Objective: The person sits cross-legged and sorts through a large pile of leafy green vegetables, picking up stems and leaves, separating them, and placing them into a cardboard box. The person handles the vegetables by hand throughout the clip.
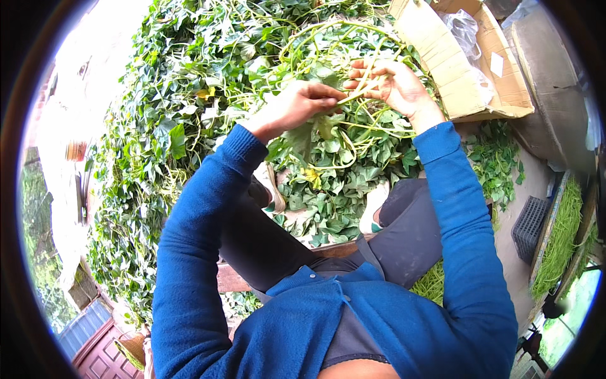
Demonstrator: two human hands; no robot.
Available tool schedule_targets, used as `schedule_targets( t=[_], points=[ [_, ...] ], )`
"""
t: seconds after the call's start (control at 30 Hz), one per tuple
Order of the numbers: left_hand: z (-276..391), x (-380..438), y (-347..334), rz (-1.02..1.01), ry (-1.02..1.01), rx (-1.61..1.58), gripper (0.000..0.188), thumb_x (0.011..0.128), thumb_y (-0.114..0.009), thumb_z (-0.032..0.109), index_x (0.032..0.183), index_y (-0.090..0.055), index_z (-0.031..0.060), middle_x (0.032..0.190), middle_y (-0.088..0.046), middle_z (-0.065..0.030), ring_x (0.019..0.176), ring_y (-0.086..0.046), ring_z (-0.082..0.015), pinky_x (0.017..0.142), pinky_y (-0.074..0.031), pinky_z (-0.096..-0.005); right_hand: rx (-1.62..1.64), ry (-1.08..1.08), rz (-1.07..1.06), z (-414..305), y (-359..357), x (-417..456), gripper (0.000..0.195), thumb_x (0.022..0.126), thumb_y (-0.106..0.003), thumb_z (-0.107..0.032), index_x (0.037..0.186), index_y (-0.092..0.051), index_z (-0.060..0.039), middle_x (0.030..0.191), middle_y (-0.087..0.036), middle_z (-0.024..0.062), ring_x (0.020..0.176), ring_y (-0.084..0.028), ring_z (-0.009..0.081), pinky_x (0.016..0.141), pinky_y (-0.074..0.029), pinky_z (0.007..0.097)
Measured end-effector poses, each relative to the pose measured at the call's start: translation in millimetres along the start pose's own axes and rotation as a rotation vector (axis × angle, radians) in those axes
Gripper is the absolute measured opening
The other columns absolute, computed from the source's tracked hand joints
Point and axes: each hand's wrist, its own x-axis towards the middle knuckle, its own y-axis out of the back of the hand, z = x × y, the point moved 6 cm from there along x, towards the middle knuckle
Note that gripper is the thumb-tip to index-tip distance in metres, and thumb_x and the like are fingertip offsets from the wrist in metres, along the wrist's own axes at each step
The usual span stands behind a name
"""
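Note:
My left hand (305,105) pinches a pale green vine stem (352,96) between thumb and fingers. Opposite it, my right hand (400,87) is turned palm inward, its fingers partly curled around several stems that cross them. A long stem (326,23) loops up and away above both hands. Under my left hand hangs a broad green leaf (299,139), partly hidden by that hand. A large heap of leafy green vines (213,61) spreads beneath and beyond my hands. Loose leaves (331,208) lie between my shoes.
To the right of the heap stands an open cardboard box (435,61) with a clear plastic bag (461,33) inside. Farther right are a dark plastic basket (531,227) and a tray of thin green stems (558,241). A wicker basket (132,349) is at lower left.

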Motion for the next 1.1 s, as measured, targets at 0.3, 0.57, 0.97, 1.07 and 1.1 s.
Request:
schedule_targets(
  t=[0.3, 0.57, 0.97, 1.07, 1.1],
  points=[
    [-6.2, -6.7, 3.6, 0.069, 0.064, -0.109, 0.028, 0.089, -0.056, 0.015, 0.113, -0.059, 0.0016, 0.093, -0.065, -0.0038, 0.085, -0.058, -0.0084, 0.079, -0.047, -0.0223, -0.219, 0.060, 0.119, 1.0, -6.3, -3.3, 0.023, 0.088, -0.057, -0.022, 0.100, -0.058, -0.0017, 0.084, -0.064, 0.0078, 0.072, -0.062, 0.0129, 0.058, -0.050, 0.0249],
    [-26.7, -15.0, 0.7, -0.006, 0.107, 0.072, 0.024, 0.086, -0.052, 0.002, 0.108, -0.061, 0.0027, 0.086, -0.064, 0.0001, 0.078, -0.057, -0.0055, 0.073, -0.046, -0.0193, -0.436, 0.043, 0.281, 7.8, 6.1, -2.1, 0.021, 0.088, -0.059, -0.024, 0.088, -0.062, -0.0033, 0.070, -0.062, 0.0030, 0.050, -0.051, 0.0043, 0.041, -0.038, 0.0153],
    [-39.9, -16.3, 9.7, 0.295, -0.042, -0.095, 0.018, 0.086, -0.052, 0.016, 0.087, -0.067, 0.0061, 0.079, -0.064, -0.0002, 0.072, -0.056, -0.0066, 0.069, -0.044, -0.0203, -0.500, 0.083, 0.333, 2.8, 8.4, -0.1, 0.025, 0.086, -0.061, -0.029, 0.088, -0.062, -0.0044, 0.074, -0.063, 0.0021, 0.057, -0.056, 0.0052, 0.048, -0.042, 0.0166],
    [-25.2, -25.8, -1.8, 0.193, 0.155, -0.025, 0.024, 0.084, -0.063, 0.029, 0.091, -0.066, 0.0068, 0.080, -0.063, 0.0023, 0.071, -0.054, -0.0060, 0.071, -0.044, -0.0213, -0.480, 0.133, 0.393, 2.0, 13.6, 0.3, 0.024, 0.087, -0.060, -0.027, 0.090, -0.062, -0.0041, 0.077, -0.064, 0.0024, 0.058, -0.056, 0.0055, 0.048, -0.043, 0.0174],
    [-23.4, -28.4, -6.1, 0.172, 0.230, -0.039, 0.023, 0.084, -0.064, 0.030, 0.090, -0.066, 0.0070, 0.080, -0.063, 0.0031, 0.071, -0.054, -0.0058, 0.071, -0.044, -0.0212, -0.469, 0.150, 0.405, 1.1, 15.6, 0.8, 0.023, 0.087, -0.060, -0.027, 0.090, -0.062, -0.0041, 0.077, -0.064, 0.0024, 0.058, -0.056, 0.0056, 0.049, -0.043, 0.0175]
  ],
)
